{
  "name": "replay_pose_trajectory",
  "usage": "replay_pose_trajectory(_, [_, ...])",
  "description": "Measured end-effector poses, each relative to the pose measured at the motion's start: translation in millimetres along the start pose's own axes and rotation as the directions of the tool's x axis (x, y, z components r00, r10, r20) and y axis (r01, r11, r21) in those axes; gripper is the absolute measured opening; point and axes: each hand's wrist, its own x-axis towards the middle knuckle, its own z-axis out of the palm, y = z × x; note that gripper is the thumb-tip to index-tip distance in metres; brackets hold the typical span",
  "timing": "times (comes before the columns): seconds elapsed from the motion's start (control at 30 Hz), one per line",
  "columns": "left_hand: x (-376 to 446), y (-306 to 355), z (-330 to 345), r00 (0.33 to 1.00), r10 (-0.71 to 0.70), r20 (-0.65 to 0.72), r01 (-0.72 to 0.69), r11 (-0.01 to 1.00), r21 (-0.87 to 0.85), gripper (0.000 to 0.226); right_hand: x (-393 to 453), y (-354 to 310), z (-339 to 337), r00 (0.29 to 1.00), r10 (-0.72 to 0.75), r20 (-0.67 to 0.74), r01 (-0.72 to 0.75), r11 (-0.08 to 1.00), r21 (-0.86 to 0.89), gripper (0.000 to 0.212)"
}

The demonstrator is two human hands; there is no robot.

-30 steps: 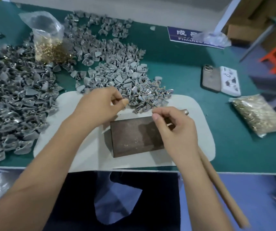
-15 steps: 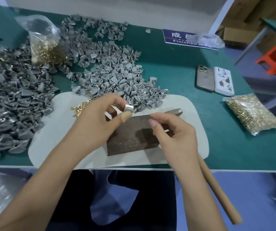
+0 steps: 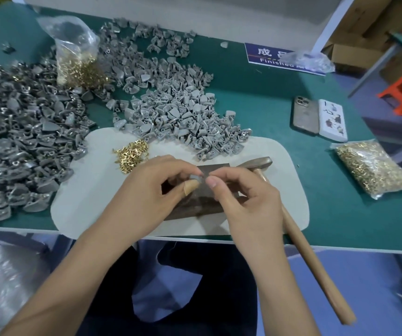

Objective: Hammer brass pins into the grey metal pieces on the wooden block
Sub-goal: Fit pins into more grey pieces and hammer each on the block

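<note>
my left hand [image 3: 146, 190] pinches a grey metal piece [image 3: 195, 177] above the wooden block [image 3: 202, 204]; my right hand [image 3: 246, 200] seems to pinch a pin beside it.

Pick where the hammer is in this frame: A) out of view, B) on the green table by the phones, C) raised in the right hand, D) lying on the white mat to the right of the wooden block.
D: the hammer lies on the white mat, head beside the wooden block, handle past the table edge; neither hand holds it.
</note>
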Motion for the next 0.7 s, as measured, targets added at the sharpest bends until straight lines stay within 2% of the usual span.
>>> replay_pose_trajectory(0.2, [-14, -4, -9, 0.997, 0.07, 0.035, -0.073, 0.992, 0.099, 0.017, 0, 9, -16, 0.997, 0.069, -0.043, -0.071, 0.996, -0.051, 0.009])
replay_pose_trajectory(0.3, [-22, -2, -12, 0.997, 0.05, 0.064, -0.056, 0.993, 0.101, 0.03, -2, 9, -17, 0.997, 0.071, -0.041, -0.074, 0.994, -0.079, 0.01])
replay_pose_trajectory(0.4, [-21, -2, -15, 0.998, 0.044, 0.041, -0.047, 0.994, 0.095, 0.032, -4, 9, -17, 0.996, 0.076, -0.051, -0.08, 0.993, -0.083, 0.011])
replay_pose_trajectory(0.5, [-9, -4, -22, 0.989, 0.044, 0.142, -0.065, 0.987, 0.148, 0.054, -4, 7, -15, 0.995, 0.079, -0.06, -0.084, 0.993, -0.087, 0.011])
replay_pose_trajectory(0.6, [3, -3, -25, 0.951, 0.079, 0.3, -0.141, 0.971, 0.193, 0.045, -4, 6, -13, 0.994, 0.082, -0.067, -0.089, 0.99, -0.111, 0.014])
replay_pose_trajectory(0.7, [8, -1, -23, 0.94, 0.096, 0.327, -0.173, 0.961, 0.214, 0.029, -5, 5, -10, 0.994, 0.064, -0.086, -0.075, 0.99, -0.124, 0.018])
